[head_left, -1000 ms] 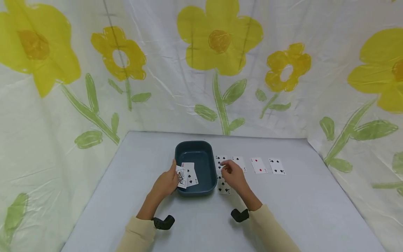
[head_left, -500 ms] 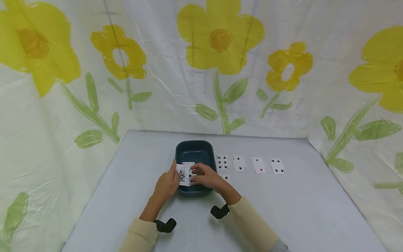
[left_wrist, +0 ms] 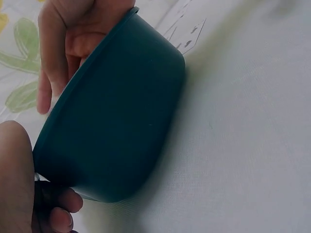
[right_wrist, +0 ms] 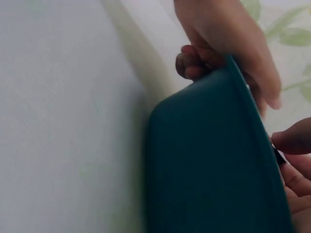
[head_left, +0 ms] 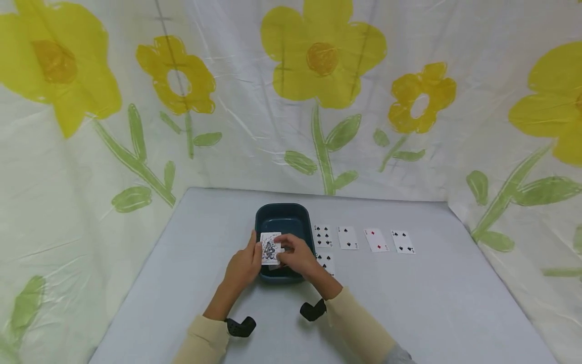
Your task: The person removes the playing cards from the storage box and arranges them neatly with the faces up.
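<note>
In the head view a joker playing card (head_left: pixel 269 247) lies face up over the left part of a dark teal basin (head_left: pixel 283 206). My left hand (head_left: pixel 242 263) holds the card by its left edge, with its fingers outside the basin wall. From the other side my right hand (head_left: pixel 297 257) reaches over the basin and pinches the joker's right edge between thumb and fingers. Below the joker, another card in the basin is mostly hidden. In the right wrist view the right hand (right_wrist: pixel 297 179) grips a dark card edge just past the basin rim.
Right of the basin lies a row of face-up cards: a spade card (head_left: pixel 323 236), a two of spades (head_left: pixel 347 238), a two of diamonds (head_left: pixel 376 240) and a four of spades (head_left: pixel 403 242). Another spade card (head_left: pixel 325 261) lies below the first. A flower-painted curtain (head_left: pixel 245 151) stands behind the table.
My right hand has moved left from the cards on the table to over the basin and now pinches the joker. The joker has shifted right, covering most of the card below it.
</note>
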Demonstrator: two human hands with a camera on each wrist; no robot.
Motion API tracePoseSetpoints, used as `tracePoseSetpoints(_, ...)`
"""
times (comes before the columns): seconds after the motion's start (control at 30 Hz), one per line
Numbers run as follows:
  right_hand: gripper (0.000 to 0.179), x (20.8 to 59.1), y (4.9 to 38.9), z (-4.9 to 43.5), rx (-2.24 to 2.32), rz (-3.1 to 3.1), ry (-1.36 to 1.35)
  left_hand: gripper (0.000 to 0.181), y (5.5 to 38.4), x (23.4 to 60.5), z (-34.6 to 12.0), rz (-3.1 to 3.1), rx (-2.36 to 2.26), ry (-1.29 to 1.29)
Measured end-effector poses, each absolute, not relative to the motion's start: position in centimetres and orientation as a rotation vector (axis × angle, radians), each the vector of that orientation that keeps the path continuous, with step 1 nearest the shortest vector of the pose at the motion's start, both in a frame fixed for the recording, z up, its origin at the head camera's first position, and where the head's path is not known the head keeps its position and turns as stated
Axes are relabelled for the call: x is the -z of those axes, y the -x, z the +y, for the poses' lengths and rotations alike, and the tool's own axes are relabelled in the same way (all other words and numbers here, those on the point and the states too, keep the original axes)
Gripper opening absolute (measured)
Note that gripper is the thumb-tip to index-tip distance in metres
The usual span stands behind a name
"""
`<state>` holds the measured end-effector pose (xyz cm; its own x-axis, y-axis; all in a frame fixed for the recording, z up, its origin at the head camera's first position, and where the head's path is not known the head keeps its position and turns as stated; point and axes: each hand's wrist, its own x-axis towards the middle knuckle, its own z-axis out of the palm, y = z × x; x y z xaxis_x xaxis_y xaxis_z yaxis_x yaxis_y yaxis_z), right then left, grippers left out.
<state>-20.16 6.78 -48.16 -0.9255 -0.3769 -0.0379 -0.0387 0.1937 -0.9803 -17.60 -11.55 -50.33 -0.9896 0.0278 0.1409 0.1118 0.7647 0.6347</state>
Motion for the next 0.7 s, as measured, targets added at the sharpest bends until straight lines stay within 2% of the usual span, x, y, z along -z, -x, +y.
tracePoseSetpoints(0.17,0.047,47.5,19.9,7.8,1.832,2.206,0.401,0.058,17.6,50.4,-11.6,-2.829,1.037,0.102)
tracePoseSetpoints(0.47,0.050,46.6,19.5,10.5,1.802,2.248,0.380,0.056,17.6,50.7,-11.5,-2.797,1.027,0.125)
tracePoseSetpoints(0.53,0.049,45.3,18.8,11.3,1.787,2.266,0.388,0.057,17.6,50.7,-11.5,-2.793,1.035,0.123)
tracePoseSetpoints(0.7,0.049,44.9,18.2,13.6,1.782,2.352,0.281,0.056,17.4,50.7,-11.4,-2.778,1.045,0.130)
